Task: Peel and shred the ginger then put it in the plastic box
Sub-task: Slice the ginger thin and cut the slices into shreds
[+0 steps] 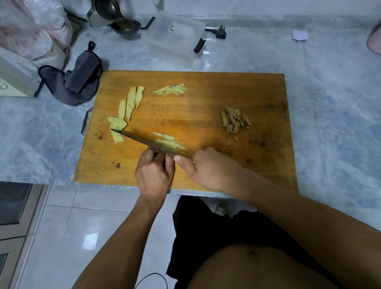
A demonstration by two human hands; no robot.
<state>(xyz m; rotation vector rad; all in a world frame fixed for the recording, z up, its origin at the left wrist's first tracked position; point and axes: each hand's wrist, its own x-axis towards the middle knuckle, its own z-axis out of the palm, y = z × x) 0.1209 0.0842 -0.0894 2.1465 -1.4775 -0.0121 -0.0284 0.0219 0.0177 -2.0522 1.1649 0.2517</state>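
R hand [207, 168] clamped on knife [146, 142] handle, blade across ginger slices [169, 143] at board [211, 165] 6 o'clock w/ L hand [154, 172] fingers curled pinning them, more slices [130, 103] at 10, shreds [170, 90] at 12, peels [234, 118] at 3, plastic box [176, 40] beyond board at 12.

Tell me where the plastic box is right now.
In the head view the plastic box sits on the marble counter just beyond the far edge of the cutting board, right of the grey cloth, apart from both.
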